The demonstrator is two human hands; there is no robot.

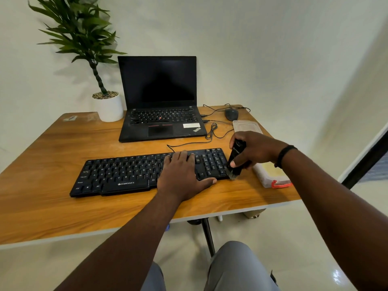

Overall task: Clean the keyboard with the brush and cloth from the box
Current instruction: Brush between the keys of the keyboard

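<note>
Knees: grey-trousered legs (231,267) are showing at the bottom edge, below the table's front rim.
Left hand (180,173): fingers are lying straight and flat across the keys right of centre, thumb resting at the front edge, pressing the keyboard (117,175) down.
Right hand (254,150): fingers are curling round a black brush (236,159), holding it steeply, bristle end down at the keyboard's right end beside the number pad.
Keyboard: lying on the wooden table (52,148), in front of the laptop (159,101).
Box (270,175): clear plastic, sitting just right of the keyboard, partly behind the right wrist; its lid (246,126) is lying farther back.
Background: a mouse (231,114) and potted plant (105,97) are flanking the laptop.
</note>
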